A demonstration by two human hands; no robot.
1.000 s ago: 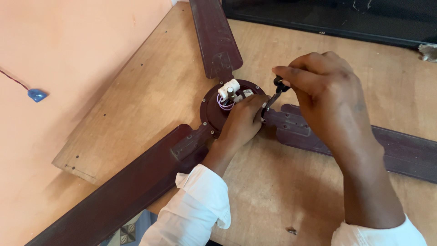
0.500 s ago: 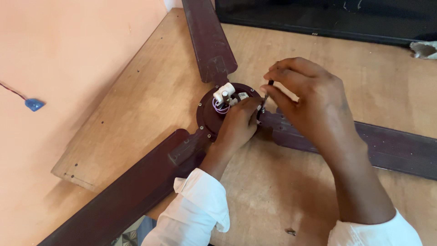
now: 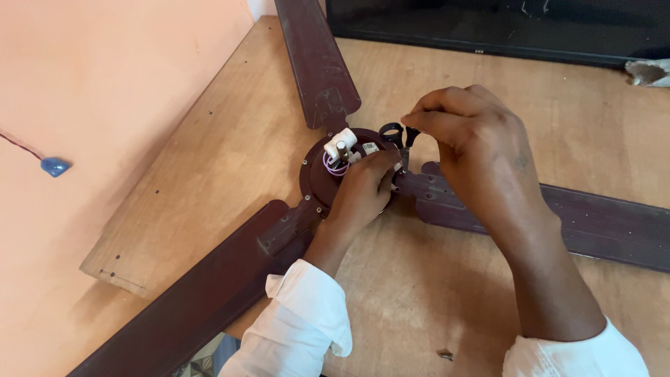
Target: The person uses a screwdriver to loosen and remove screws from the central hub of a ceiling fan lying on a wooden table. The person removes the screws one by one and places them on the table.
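We have the ceiling fan [image 3: 317, 181] flat on the wooden board [image 3: 209, 160], all three blades [image 3: 314, 63] on. Landmark: the dark round hub [image 3: 314, 178] where they meet.

Our left hand [image 3: 363, 188] rests on the hub's right half, fingers curled down on it, bracing. Whether it grips anything we can't tell.

Our right hand [image 3: 467, 139] sits just right of the hub, fingertips pinched together on a small black handled tool [image 3: 401, 136] at the hub's upper right edge.

White connector block [image 3: 340, 143] and purple wires [image 3: 331, 164] are exposed on the hub's top left.

Judgement: hub work under way, not finished. One loose screw-like bit [image 3: 445, 355] lies well below the hub.
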